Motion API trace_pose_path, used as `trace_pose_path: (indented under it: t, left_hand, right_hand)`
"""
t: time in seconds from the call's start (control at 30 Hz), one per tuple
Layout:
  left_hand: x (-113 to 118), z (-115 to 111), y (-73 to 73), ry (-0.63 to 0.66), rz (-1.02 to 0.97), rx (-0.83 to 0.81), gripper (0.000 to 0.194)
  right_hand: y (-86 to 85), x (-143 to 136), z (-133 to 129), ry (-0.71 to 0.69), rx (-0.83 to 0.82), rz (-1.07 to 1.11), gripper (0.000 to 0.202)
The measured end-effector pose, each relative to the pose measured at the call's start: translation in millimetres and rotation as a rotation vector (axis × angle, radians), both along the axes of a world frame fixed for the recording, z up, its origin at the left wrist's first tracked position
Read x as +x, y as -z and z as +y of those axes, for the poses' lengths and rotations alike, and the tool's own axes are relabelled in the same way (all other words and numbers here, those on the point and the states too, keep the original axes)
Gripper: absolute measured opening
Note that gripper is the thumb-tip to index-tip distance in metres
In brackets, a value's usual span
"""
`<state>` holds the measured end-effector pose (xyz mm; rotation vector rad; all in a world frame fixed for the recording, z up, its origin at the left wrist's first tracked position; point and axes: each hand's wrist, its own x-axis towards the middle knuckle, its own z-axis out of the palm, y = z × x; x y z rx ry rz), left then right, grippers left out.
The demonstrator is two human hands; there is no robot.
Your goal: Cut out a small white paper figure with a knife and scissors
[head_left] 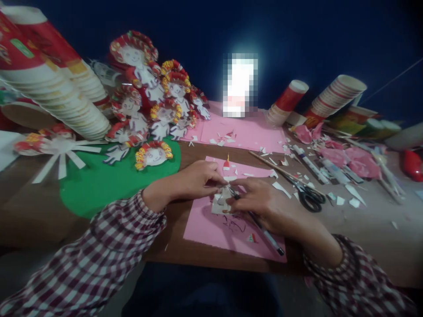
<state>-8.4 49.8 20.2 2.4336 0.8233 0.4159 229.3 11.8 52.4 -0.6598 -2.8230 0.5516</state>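
My left hand (196, 180) is closed, thumb and fingertips pinching the top edge of a small piece of white paper (218, 207) with drawn lines on it. My right hand (264, 200) grips a dark marker pen (264, 232), its point reaching the paper near the left fingertips and its black end slanting toward me. Beneath both lies a pink sheet (201, 224) with dark scribbles. A small red and white paper scrap (226, 165) lies beyond my fingers, and a red and green scrap (253, 238) sits near the front.
Black-handled scissors (310, 198) and a thin wooden stick (264, 162) lie to the right, among paper scraps and markers (310, 165). Paper-cup stacks (76, 97) rise at left and back right. Cut-out paper figures (160, 119) stand around a green sheet (89, 185).
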Motion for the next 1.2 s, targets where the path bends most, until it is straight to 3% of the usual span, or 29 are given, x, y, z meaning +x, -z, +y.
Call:
trace_pose_path:
  t: [0.5, 0.83, 1.2]
  left_hand:
    - [0.6, -1.1, -1.7, -0.031, 0.025, 0.002, 0.023]
    - [4.6, 0.6, 12.4, -0.080, -0.031, 0.087, 0.019]
    - [6.5, -0.8, 12.1, -0.100, -0.026, 0.097, 0.018]
  right_hand:
    - [1.7, -0.7, -2.7, 0.023, 0.019, -0.042, 0.026]
    - [2.8, -1.4, -2.8, 0.026, 0.029, -0.013, 0.024]
    - [-0.5, -2.2, -3.6, 0.028, 0.042, -0.054, 0.023]
